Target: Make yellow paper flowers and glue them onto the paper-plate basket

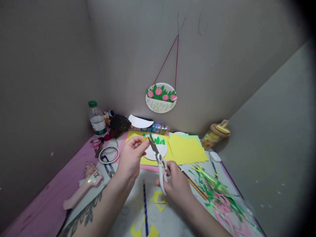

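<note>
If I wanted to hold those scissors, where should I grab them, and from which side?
Best, I'd say, by the white handles, coming from the near right side, as the right hand does: the handles lie nearest the person, while the blades point away, toward the fingertips of the left hand.

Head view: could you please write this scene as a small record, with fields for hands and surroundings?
Left hand: pinches a small orange-yellow paper piece
Right hand: holds white-handled scissors, tips near that piece
Hanging: decorated plate on a red string
Left side: pink glue gun, green-capped bottle
Centre: blue pencil
Right side: yellow sheets, pink and green scraps
</note>
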A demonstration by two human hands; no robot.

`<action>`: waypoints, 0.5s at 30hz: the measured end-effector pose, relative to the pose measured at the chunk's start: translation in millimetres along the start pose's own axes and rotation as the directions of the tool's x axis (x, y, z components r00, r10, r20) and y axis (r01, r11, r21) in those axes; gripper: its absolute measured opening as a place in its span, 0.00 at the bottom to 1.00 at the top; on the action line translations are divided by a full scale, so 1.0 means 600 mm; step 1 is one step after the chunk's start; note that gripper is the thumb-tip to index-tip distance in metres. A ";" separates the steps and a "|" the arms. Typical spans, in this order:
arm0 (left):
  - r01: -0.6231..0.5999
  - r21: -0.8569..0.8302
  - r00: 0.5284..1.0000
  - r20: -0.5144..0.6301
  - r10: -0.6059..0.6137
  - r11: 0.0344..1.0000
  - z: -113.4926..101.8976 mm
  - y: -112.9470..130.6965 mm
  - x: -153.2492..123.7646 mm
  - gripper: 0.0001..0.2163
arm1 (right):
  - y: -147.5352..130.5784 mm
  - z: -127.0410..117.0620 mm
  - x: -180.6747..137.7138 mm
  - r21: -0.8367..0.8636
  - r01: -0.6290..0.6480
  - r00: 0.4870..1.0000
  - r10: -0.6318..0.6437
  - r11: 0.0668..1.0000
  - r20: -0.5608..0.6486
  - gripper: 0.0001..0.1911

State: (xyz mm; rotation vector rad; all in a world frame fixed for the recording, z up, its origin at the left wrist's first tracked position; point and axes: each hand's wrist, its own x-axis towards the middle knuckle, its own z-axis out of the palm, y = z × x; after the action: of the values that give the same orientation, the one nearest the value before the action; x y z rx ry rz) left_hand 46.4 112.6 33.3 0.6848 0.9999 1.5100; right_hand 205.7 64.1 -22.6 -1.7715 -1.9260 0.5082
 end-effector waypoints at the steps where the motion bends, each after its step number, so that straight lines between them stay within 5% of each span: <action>1: 0.000 -0.005 1.000 -0.001 0.000 1.000 0.001 0.000 0.000 0.13 | 0.001 0.000 0.000 -0.004 0.005 1.000 -0.005 1.000 -0.002 0.18; 15: 0.009 -0.004 1.000 0.004 -0.009 1.000 0.005 -0.002 -0.004 0.13 | 0.008 0.007 0.002 -0.009 0.007 0.999 -0.008 1.000 -0.044 0.15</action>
State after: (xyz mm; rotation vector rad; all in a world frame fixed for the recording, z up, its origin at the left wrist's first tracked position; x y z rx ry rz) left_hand 49.9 111.0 34.2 0.6797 0.9950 1.5022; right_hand 207.4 66.2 -28.7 -1.7657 -1.9073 0.4547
